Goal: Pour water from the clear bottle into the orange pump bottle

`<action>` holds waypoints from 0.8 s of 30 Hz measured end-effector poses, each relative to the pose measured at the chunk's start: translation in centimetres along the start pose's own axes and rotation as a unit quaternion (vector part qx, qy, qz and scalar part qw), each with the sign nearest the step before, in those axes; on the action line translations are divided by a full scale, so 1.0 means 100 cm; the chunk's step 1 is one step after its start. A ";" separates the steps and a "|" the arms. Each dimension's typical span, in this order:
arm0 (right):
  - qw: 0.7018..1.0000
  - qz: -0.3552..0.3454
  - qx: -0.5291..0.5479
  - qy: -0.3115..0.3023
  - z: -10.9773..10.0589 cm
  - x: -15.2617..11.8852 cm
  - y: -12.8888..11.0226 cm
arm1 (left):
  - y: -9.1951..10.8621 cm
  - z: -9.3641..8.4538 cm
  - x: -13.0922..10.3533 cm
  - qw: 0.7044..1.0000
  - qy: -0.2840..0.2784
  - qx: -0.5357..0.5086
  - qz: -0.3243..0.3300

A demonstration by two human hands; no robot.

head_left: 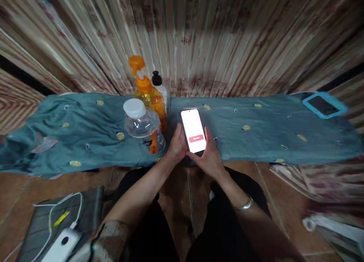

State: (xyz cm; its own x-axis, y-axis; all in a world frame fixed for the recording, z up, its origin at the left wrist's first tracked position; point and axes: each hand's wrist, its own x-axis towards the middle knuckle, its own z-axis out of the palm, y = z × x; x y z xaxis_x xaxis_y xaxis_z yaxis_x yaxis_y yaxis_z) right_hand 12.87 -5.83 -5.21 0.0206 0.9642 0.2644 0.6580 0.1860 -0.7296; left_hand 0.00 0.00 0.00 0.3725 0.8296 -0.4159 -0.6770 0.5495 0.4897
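A smartphone (193, 127) with a bright white screen and a red button is held upright between both hands over the front of the cloth-covered bench. My left hand (178, 144) grips its left edge, thumb along the side. On the phone's right edge and lower corner, my right hand (209, 156) is closed, its thumb near the bottom. Left of the phone stand a clear plastic jar (142, 125) with a white lid, an orange pump bottle (157, 102) behind it, and a clear bottle with a black pump top (163, 89), partly hidden.
The teal cloth (241, 140) with yellow motifs covers the bench. At its right end lies a blue-framed object (324, 104) with a dark centre. A pleated curtain (199, 46) hangs behind. On the lower left, a white power bank (62, 245) with a cable rests on a dark surface.
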 end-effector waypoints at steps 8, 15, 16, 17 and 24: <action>1.000 0.015 0.007 0.001 0.000 0.001 -0.001 | -0.003 -0.006 0.003 1.000 -0.025 -0.010 0.006; 0.999 0.048 0.009 0.008 -0.009 0.005 -0.011 | -0.006 -0.005 0.005 1.000 -0.005 0.020 0.003; 0.999 0.051 0.009 0.009 -0.009 0.006 -0.011 | -0.007 -0.005 0.005 1.000 -0.005 0.023 0.004; 0.999 0.053 0.009 0.010 -0.010 0.007 -0.011 | -0.008 -0.005 0.006 1.000 -0.007 0.025 0.004; 0.998 0.066 0.020 0.004 -0.012 0.008 -0.007 | -0.014 -0.006 0.010 1.000 -0.016 0.018 0.007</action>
State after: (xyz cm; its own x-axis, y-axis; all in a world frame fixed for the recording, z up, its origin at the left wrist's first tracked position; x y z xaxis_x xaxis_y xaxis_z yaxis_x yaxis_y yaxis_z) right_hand 13.38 -5.42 -3.75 0.1116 0.9792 0.1696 0.6189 0.0650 -0.7827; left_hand 0.94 0.05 -1.51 0.3839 0.8395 -0.3845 -0.6597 0.5407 0.5219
